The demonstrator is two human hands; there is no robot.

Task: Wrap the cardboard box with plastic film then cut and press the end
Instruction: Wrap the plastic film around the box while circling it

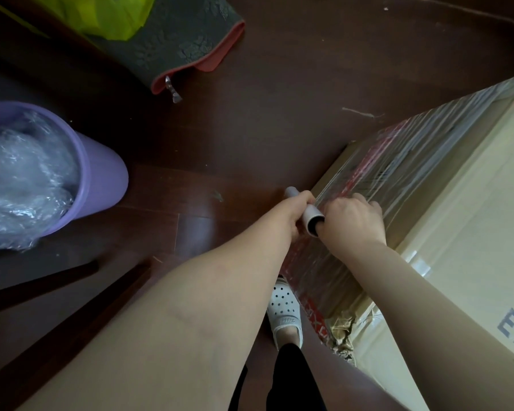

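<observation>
While the left hand (pixel 296 213) curls round the grey roll (pixel 310 214), the right hand (pixel 352 222) holds the roll's near end, thumb inside the core, fingers curled. Film (pixel 377 179) runs from the roll onto the side of the box (pixel 463 232), which stands on the floor (pixel 279 99) to the person's right. Film bands cover that side and the top edge. One lower corner is torn. A white shoe (pixel 284 310) stands just beside the box. A purple bin (pixel 101 173) of crumpled plastic sits well apart, left.
</observation>
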